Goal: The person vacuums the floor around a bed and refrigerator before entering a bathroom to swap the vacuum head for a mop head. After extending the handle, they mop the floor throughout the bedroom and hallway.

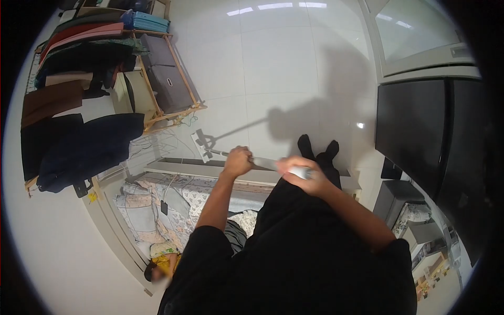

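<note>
A mop with a slim light pole [264, 163] is in both my hands. Its narrow white head [199, 147] lies against the pale tiled floor [278, 58], left of my feet. My left hand [239, 161] is wrapped round the middle of the pole. My right hand [304, 176], slightly blurred, is closed on the white grip at the upper end, near my body. My fingers cover parts of the pole. My dark-covered feet [317, 147] stand on the tiles, right of the mop head.
Left stands a wooden clothes rack [184, 71] with hanging clothes and a grey storage box [167, 81]. A bed [152, 197] with a phone [164, 208] runs along below the mop; a person in yellow [164, 262] is there. Dark glossy cabinet doors [412, 126] stand at right.
</note>
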The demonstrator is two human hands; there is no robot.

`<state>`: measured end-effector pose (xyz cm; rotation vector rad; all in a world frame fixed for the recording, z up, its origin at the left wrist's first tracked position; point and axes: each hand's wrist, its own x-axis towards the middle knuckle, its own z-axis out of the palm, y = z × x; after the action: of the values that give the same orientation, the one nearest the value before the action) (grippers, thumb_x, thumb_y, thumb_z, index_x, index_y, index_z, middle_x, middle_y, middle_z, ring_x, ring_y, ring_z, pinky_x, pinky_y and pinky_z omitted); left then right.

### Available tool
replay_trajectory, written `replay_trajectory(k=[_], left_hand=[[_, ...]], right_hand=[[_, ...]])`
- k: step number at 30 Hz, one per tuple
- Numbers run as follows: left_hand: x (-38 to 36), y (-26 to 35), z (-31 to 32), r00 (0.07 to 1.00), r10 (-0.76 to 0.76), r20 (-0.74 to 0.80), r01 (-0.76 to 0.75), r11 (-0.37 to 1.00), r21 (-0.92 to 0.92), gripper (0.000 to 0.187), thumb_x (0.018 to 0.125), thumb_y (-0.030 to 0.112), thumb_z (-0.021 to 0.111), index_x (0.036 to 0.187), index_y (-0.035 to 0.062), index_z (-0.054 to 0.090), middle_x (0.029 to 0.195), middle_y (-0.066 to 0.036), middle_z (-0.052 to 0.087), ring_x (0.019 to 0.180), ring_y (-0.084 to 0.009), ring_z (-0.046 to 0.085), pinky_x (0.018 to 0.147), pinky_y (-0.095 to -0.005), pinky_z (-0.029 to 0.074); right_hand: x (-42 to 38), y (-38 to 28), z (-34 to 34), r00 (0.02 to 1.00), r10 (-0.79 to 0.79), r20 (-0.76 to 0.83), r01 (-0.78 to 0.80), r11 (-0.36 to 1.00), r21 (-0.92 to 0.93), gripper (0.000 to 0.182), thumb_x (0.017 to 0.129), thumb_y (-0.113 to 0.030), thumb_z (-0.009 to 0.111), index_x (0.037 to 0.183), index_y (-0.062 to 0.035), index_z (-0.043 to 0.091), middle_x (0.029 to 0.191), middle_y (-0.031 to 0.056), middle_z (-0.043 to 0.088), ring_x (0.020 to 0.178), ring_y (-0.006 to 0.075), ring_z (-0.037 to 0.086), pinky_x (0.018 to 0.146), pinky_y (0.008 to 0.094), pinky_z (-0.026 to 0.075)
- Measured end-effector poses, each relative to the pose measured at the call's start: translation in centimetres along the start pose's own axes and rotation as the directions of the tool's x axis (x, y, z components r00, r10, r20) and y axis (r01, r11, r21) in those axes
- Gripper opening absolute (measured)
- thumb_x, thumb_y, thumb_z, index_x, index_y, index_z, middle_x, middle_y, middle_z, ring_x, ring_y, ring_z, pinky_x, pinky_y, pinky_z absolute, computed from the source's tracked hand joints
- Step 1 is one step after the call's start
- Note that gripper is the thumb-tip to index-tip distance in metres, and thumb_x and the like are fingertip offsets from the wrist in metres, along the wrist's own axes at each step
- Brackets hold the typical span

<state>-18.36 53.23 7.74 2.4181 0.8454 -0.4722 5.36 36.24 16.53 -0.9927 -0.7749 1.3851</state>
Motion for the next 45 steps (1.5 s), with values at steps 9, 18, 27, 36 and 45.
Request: replay_trajectory(k=[9,18,27,36,45], left_hand=[[4.8,-0.2,8.4,0.945,-0.228,-0.234,0.186,0.964,-0.19,0.036,0.082,0.026,0.069,0.061,0.0007,0.056,0.065,-0.02,0.058,0.066,-0.0415,0.058,0.063,-0.05,0.045],[12.1,36.6,2.3,0.886,0.293,-0.36,-0.463,0.615,-0.638,0.014,0.07,0.02,0.065,0.069,0.0069,0.067,0.065,-0.015,0.064,0.067,-0.0365,0.064,0.062,-0.0461,0.051],[10.5,18.3,5.9,0.951,0.277,-0.138,-0.306,0.912,-0.274,0.02,0.067,0.012,0.066,0.086,0.0096,0.072,0.077,-0.015,0.067,0.076,-0.0349,0.065,0.072,-0.0448,0.052],[9.5,3.1,4.2,0.937,-0.124,-0.328,0.084,0.987,-0.136,0.006,0.07,0.011,0.065,0.074,0.007,0.068,0.08,-0.017,0.067,0.08,-0.0361,0.065,0.07,-0.0449,0.052],[13.1,32.2,0.9,0.875,0.346,-0.338,-0.469,0.776,-0.422,0.008,0.064,0.012,0.068,0.07,0.0106,0.062,0.067,-0.011,0.063,0.065,-0.034,0.064,0.061,-0.0441,0.052]], right_hand=[[1.8,4.9,-2.2,0.989,0.082,-0.123,-0.078,0.996,0.035,0.008,0.086,-0.005,0.066,0.092,-0.0052,0.061,0.1,0.004,0.06,0.09,0.0124,0.056,0.078,0.0285,0.047],[-17.2,-21.9,-16.5,0.768,-0.304,-0.563,0.277,0.951,-0.135,0.021,0.086,-0.02,0.061,0.074,-0.0106,0.046,0.063,0.0004,0.047,0.07,0.0157,0.042,0.092,0.0423,0.044],[-8.7,-7.5,-11.7,0.885,-0.06,-0.461,0.023,0.996,-0.085,0.011,0.08,-0.013,0.062,0.078,-0.0052,0.056,0.081,0.0077,0.058,0.088,0.0226,0.058,0.091,0.0441,0.045],[4.2,-1.2,-4.4,0.961,0.032,-0.274,-0.021,0.999,0.044,0.016,0.085,-0.011,0.067,0.077,-0.0044,0.056,0.084,0.0017,0.059,0.076,0.0116,0.052,0.067,0.0278,0.04],[-12.9,-19.6,-14.0,0.753,-0.43,-0.499,0.354,0.903,-0.245,0.024,0.082,-0.02,0.06,0.069,-0.0125,0.042,0.056,0.0006,0.041,0.063,0.0184,0.041,0.067,0.0356,0.032]])
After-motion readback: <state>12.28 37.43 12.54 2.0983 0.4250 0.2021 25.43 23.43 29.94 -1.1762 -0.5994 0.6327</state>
